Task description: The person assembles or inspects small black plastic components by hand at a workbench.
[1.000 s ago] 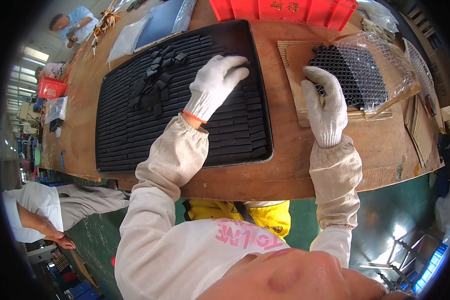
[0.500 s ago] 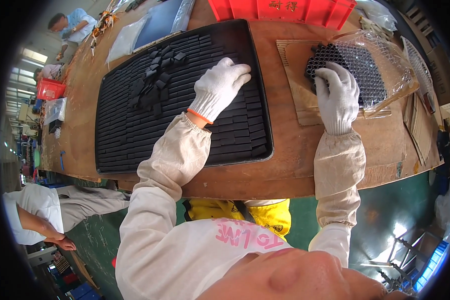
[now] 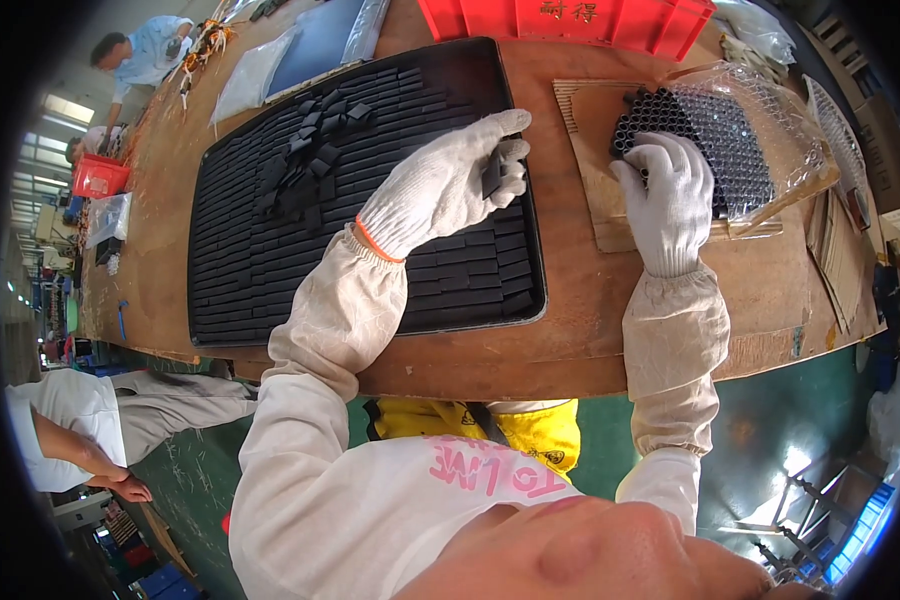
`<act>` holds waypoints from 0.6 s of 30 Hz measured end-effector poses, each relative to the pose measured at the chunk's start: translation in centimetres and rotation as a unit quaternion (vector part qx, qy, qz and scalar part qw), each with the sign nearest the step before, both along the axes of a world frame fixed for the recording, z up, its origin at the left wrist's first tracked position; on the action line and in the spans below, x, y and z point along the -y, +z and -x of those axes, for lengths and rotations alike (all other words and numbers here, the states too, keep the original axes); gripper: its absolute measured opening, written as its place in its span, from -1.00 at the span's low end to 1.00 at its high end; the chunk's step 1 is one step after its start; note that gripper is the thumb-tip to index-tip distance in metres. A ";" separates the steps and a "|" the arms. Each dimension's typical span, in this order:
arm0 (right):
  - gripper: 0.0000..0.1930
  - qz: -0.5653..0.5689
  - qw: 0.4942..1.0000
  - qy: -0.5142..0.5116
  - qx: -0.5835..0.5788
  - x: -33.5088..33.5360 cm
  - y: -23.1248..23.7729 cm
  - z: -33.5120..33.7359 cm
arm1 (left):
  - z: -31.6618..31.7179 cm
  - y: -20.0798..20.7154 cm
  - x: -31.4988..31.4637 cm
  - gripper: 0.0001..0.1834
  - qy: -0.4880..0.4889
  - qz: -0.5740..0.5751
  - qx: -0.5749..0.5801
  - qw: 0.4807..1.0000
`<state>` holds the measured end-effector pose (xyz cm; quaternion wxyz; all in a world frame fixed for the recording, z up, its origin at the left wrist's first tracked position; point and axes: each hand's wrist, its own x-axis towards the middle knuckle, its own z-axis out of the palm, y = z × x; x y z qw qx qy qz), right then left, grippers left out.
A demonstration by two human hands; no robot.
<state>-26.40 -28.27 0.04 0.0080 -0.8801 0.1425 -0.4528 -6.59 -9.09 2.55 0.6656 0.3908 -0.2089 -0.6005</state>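
Observation:
My left hand (image 3: 440, 185), in a white knitted glove, is curled round a small flat black block (image 3: 491, 174). It hovers over the right side of a large black tray (image 3: 532, 240) filled with rows of similar blocks, several of them in a loose heap (image 3: 315, 160) on top. My right hand (image 3: 673, 195), gloved too, is closed at the near left edge of a packed cluster of short black tubes (image 3: 655, 112). A bit of something dark shows between its thumb and fingers, too hidden to name. Clear bubble wrap (image 3: 795, 130) lies partly over the tubes.
Corrugated cardboard (image 3: 610, 205) lies under the tubes. Beyond them stands a red crate (image 3: 570, 25). Plastic bags and a blue sheet (image 3: 315, 45) lie behind the tray. One person (image 3: 140, 60) is at the far left; another (image 3: 80, 440) is near my left side.
My left hand has lifted from the tray's blocks and turned, now showing a black block in its fingers. My right hand has drawn slightly toward me, its fingers curled in more.

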 end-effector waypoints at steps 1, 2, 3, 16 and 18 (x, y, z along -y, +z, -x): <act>-0.78 0.000 1.000 -0.001 0.000 -0.5 0.0 -0.1 | 0.2 -0.1 0.0 -0.54 -0.001 0.000 0.000 1.000; -0.79 -0.106 0.994 0.018 0.001 -1.5 -0.1 -0.1 | 0.6 -0.1 -0.2 -0.51 -0.009 -0.006 -0.036 0.999; -0.79 -0.210 0.977 0.038 0.004 -2.3 -0.2 -0.2 | 0.7 0.0 -0.4 -0.47 -0.015 -0.011 -0.070 0.997; -0.63 -0.092 0.965 0.243 -0.025 -4.5 -0.6 -1.2 | 3.8 0.7 -0.9 -0.25 -0.123 0.011 0.046 0.991; -0.64 -0.080 0.973 0.217 -0.024 -4.6 -0.1 -1.0 | 3.4 0.7 -0.6 -0.26 -0.121 -0.020 0.063 0.990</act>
